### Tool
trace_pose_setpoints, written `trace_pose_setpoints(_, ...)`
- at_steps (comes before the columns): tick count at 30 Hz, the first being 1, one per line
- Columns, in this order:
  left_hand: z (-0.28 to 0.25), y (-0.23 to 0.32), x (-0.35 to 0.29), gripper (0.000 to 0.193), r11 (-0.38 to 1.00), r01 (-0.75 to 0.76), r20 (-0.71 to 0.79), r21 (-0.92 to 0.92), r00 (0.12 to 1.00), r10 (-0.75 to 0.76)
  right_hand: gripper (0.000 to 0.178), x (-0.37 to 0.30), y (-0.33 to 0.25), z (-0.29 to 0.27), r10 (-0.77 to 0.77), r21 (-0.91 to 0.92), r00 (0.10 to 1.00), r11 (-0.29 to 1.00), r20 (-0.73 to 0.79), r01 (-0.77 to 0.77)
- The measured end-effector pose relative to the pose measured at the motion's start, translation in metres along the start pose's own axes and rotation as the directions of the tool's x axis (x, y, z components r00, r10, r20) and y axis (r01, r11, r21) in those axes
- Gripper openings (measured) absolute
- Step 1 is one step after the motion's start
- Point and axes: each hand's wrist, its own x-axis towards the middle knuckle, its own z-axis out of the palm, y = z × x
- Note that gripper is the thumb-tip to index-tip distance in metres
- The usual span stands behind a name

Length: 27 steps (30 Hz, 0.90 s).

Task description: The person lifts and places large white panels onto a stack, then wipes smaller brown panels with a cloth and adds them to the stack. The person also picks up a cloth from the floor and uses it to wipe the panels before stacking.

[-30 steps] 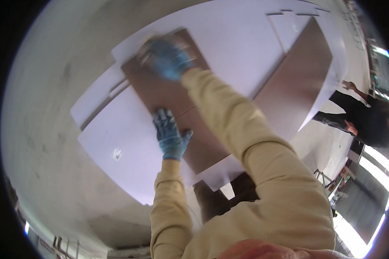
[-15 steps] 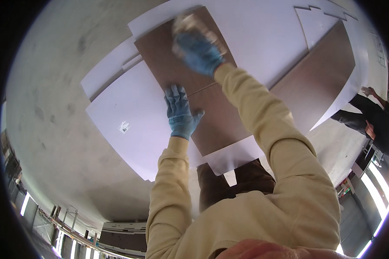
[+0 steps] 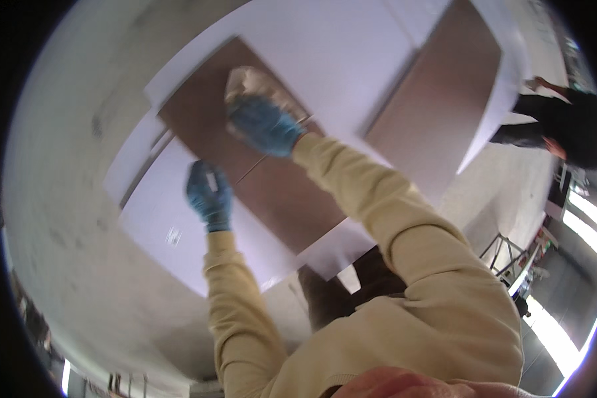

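My right hand [image 3: 265,126] in a blue glove is closed on a crumpled beige cloth [image 3: 253,82], pressed against a brown panel [image 3: 202,109]. A seam separates this panel from a second brown panel [image 3: 298,205] nearer to me. By the left edge of the panels is my left hand [image 3: 209,198], also gloved in blue. Its fingers are curled in, and a small white strip shows at them; what it is cannot be made out. Under the panels lie large white sheets [image 3: 159,212], one bearing a small label [image 3: 173,236].
Another long brown panel [image 3: 441,93] lies to the right on the white sheets. Beyond it a person in dark clothes [image 3: 570,123] stands on the grey floor [image 3: 60,199]. A metal frame stand [image 3: 504,255] is at the lower right.
My view has shifted. My right hand has drawn the cloth back over the panel toward the seam. My left hand, spread flat on the panel edge before, has come off to the left and curled.
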Motion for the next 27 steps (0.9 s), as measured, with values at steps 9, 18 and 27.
trace_pose_setpoints(9, 0.022, -0.027, 0.076, 0.058, 0.903, -0.288, 0.23, 0.319, 0.948, 0.221, 0.034, -0.03, 0.022, -0.051, 0.14, -0.299, 0.989, 0.942, -0.054, -0.15)
trace_pose_setpoints(18, 0.016, -0.032, 0.083, 0.059, 0.881, -0.303, 0.33, 0.363, 0.926, 0.182, 0.038, -0.09, -0.081, -0.041, 0.107, 0.258, 0.987, 0.963, -0.123, -0.072)
trace_pose_setpoints(27, 0.02, 0.034, 0.007, 0.097, 0.897, -0.066, 0.117, 0.438, 0.993, 0.016, 0.037, -0.257, 0.19, -0.223, 0.97, -0.068, -0.003, -0.02, -0.243, -0.997)
